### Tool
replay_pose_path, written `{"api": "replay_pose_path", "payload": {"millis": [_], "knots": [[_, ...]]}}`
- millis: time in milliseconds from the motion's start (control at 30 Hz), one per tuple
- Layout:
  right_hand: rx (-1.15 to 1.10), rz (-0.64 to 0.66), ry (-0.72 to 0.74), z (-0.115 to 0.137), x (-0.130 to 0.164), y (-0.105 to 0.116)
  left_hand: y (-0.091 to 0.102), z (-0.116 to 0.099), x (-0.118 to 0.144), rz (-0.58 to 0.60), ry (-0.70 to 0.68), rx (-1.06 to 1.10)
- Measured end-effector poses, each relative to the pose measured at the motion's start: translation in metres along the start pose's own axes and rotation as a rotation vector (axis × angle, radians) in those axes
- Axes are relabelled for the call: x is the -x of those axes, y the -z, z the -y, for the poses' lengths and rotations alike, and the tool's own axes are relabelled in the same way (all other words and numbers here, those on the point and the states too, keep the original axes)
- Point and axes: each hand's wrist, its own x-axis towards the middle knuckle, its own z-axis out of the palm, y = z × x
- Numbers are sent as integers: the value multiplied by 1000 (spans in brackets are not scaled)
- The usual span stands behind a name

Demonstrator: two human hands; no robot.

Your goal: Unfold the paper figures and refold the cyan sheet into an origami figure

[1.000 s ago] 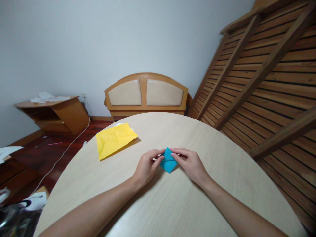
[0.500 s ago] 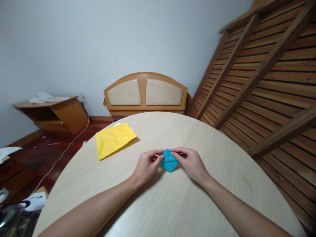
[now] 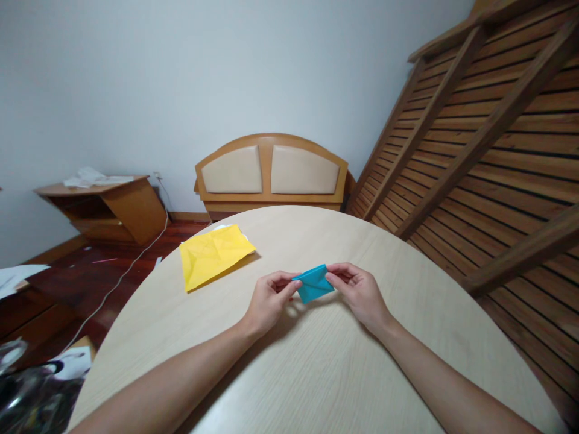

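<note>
A small folded blue paper is held a little above the round pale wooden table. My left hand pinches its left corner between thumb and forefinger. My right hand pinches its right edge the same way. The paper is tilted, with its right side higher. A creased yellow paper sheet lies flat on the table to the far left of my hands.
A wooden headboard with two beige padded panels stands behind the table. A slatted wooden frame leans at the right. A low wooden shelf with papers is at the left, and a white cable runs over the dark floor.
The blue paper has been lifted off the table and turned from a diamond lying flat to a tilted flat shape held between both hands. My hands moved slightly up and away.
</note>
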Motion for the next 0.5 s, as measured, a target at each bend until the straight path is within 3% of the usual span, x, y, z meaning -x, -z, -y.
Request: {"api": "replay_pose_path", "payload": {"millis": [267, 500], "knots": [[14, 15, -31, 5, 2, -2, 1, -1, -4, -28, 39, 43], [39, 66, -79, 7, 3, -1, 0, 2, -3, 25, 20, -110]]}}
